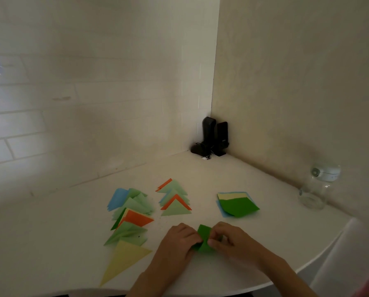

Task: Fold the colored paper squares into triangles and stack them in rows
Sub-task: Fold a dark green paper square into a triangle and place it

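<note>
Dark green paper square (204, 239): pinched between left hand (179, 241) and right hand (232, 241), mid-fold; nearest triangle row (175, 200) lies beyond-left.

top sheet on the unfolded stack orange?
No, the top sheet of the unfolded stack is dark green, with yellow and blue edges showing beneath.

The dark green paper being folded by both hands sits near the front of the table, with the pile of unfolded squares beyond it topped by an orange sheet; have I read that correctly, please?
Not quite. In the head view, the pile of unfolded squares is topped by a dark green sheet, not an orange one. The rest holds: the left hand and right hand both grip the dark green paper near the front of the table.
</note>
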